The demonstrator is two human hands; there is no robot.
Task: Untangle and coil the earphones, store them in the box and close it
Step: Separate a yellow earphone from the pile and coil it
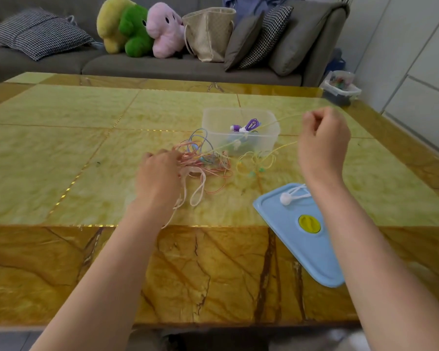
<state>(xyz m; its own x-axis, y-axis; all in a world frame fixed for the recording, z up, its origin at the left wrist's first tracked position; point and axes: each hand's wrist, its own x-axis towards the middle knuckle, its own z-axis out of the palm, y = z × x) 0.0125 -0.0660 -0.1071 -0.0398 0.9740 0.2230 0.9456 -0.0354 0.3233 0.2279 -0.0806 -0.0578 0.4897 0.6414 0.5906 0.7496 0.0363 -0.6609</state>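
Note:
A tangle of earphone cables (203,163), pink, blue and white, lies mid-table. My left hand (159,177) presses down on its left side, fingers in the pink strands. My right hand (323,144) is raised to the right, pinching a yellow earphone cable (281,120) pulled taut across the clear plastic box (213,122). More loops of the yellow cable lie in front of the box. Purple earphones (247,125) lie coiled inside the box. The light blue lid (304,239) with a yellow disc rests near the front right, a white earbud (286,198) on it.
The yellow and brown marble table (61,148) stretches wide to the left. Behind it a grey sofa (162,64) holds cushions, plush toys and a beige bag. A small container (341,87) sits off the far right corner.

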